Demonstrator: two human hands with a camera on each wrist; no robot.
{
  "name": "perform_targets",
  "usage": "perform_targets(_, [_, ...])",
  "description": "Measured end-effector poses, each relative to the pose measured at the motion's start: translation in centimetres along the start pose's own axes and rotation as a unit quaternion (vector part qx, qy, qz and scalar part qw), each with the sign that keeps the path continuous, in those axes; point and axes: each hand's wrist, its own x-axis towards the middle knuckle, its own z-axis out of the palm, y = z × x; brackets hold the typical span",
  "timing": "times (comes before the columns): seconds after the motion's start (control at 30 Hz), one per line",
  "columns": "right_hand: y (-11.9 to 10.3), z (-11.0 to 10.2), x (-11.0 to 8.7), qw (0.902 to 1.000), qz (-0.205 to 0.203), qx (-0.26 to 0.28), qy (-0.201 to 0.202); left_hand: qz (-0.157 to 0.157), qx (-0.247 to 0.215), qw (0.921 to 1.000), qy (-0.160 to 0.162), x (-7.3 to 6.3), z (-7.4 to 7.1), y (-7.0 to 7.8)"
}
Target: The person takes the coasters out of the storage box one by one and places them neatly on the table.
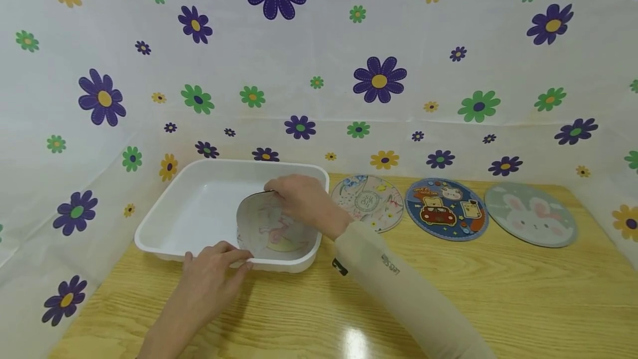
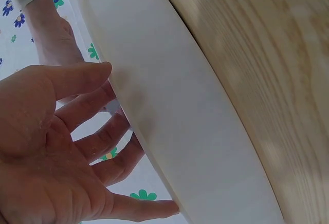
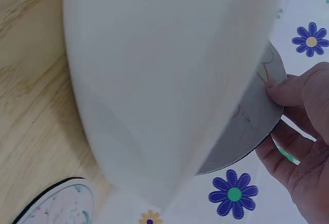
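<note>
A white plastic tub (image 1: pixel 209 204) stands at the back left of the wooden table. My right hand (image 1: pixel 301 195) reaches over its right side and pinches the upper edge of a pale round mouse pad (image 1: pixel 279 234) with a pinkish drawing. That pad leans tilted inside the tub's right end, its lower edge by the near wall. In the right wrist view the thumb lies on the printed face, with fingers behind. My left hand (image 1: pixel 211 270) grips the tub's near rim, thumb outside and fingers over the inner side, as the left wrist view shows.
Right of the tub, several other round mouse pads lie in a row: a floral one (image 1: pixel 369 203), a blue one with a red car (image 1: pixel 446 209) and a grey-green rabbit one (image 1: pixel 530 215). A white flower-printed sheet (image 1: pixel 339 43) hangs behind and left of the table (image 1: pixel 423 298).
</note>
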Motion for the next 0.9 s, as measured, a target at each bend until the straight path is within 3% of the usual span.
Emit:
perform_targets(0.3, [-0.9,-1.1,-0.2,0.9989,-0.026,-0.011,0.038,0.002,-0.003,1.0000,0.004,-0.1,0.0,-0.1])
perform_targets(0.6, [-1.5,-2.3,-0.6,0.9985,-0.035,-0.022,0.036,-0.001,-0.005,1.0000,-0.004,0.0,-0.1,0.0])
perform_targets(0.9, [-1.8,-3.6,-1.2,0.9975,-0.049,0.007,0.051,-0.003,-0.006,1.0000,-0.002,0.0,0.1,0.0])
